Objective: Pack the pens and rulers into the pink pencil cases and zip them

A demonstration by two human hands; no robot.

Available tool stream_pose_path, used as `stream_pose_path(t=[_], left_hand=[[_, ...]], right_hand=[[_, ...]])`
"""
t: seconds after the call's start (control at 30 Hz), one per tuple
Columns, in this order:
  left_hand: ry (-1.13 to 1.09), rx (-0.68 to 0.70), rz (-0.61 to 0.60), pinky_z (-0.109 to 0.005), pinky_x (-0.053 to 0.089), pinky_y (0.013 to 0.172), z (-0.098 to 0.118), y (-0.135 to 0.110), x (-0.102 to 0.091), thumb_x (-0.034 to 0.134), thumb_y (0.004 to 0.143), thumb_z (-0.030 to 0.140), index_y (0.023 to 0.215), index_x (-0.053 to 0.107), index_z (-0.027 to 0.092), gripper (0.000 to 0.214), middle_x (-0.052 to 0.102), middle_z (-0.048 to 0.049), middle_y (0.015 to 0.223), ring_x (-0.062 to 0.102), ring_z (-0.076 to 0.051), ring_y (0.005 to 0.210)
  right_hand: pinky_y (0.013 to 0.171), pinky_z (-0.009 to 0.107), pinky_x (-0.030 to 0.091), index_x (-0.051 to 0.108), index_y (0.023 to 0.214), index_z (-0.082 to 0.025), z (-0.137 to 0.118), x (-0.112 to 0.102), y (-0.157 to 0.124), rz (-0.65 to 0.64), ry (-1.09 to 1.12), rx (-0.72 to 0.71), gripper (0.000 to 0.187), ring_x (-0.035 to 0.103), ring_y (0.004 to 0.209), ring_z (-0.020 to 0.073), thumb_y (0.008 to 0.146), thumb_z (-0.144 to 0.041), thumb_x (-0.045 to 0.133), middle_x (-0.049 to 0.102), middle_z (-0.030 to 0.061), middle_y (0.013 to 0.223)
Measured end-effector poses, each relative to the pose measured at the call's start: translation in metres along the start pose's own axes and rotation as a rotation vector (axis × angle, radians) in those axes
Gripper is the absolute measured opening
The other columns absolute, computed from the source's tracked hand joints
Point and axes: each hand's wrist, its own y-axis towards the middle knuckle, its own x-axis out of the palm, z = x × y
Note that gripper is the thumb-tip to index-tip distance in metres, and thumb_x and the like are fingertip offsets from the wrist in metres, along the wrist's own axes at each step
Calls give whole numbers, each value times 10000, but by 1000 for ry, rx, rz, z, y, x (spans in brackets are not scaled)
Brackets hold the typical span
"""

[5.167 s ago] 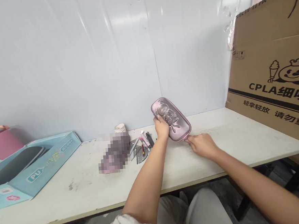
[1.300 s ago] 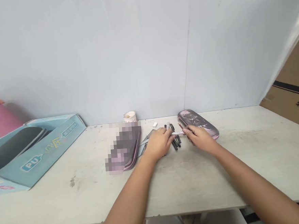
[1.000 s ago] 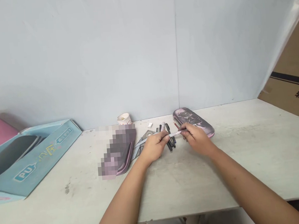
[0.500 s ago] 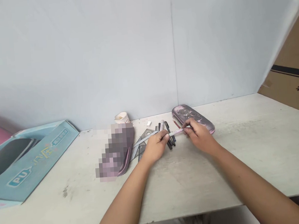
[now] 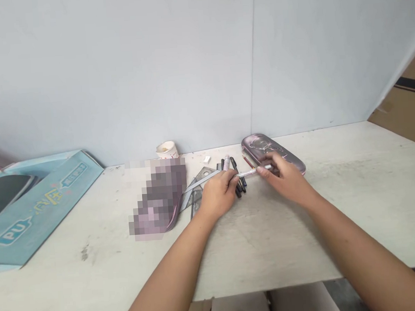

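Both my hands pinch one thin pink-and-white pen (image 5: 250, 172) above the table. My left hand (image 5: 219, 194) grips its left end, fingers curled. My right hand (image 5: 283, 177) holds its right end between thumb and fingertips. Under the pen lie several dark pens (image 5: 237, 168) and a pink marker (image 5: 226, 162). Just behind my right hand rests a closed pink pencil case (image 5: 264, 147) with a cartoon figure on its lid. Left of my left hand lie grey set squares and a ruler (image 5: 199, 183).
A blurred purple case (image 5: 158, 197) lies left of the rulers. A small paper cup (image 5: 167, 150) and a white eraser (image 5: 207, 159) sit near the wall. A light blue carton (image 5: 36, 205) lies at the left. A brown cardboard box (image 5: 411, 96) stands at the right.
Five seconds ago both hands held the pink pencil case up; it now lies on the table. Over the last second both hands keep the pen, my right hand sliding slightly right along it.
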Motion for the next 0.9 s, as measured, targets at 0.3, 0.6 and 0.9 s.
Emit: stream_pose_path(t=[0.3,0.6,0.9], left_hand=[[37,19,35,-264,384,658,-3,0,1,356,889,310,953,558,192,243,606,-38,821,547,-166,753],[59,48,55,-269,384,655,-1,0,-1,355,889,305,958,557,193,240,616,-41,844,555,-169,765],[79,36,62,-273,390,660,-2,0,-2,354,888,319,964,561,197,252,624,-41,857,563,-173,785]], right_hand=[[564,261,404,544,964,-205,0,-1,0,12,74,47,263,520,607,139,816,-405,456,600,13,744],[500,250,418,546,973,-205,5,-2,0,-29,157,79,291,532,609,137,800,-428,476,608,28,787],[468,244,393,523,908,-208,4,-1,-3,-52,177,150,280,491,500,115,794,-459,477,571,-14,642]])
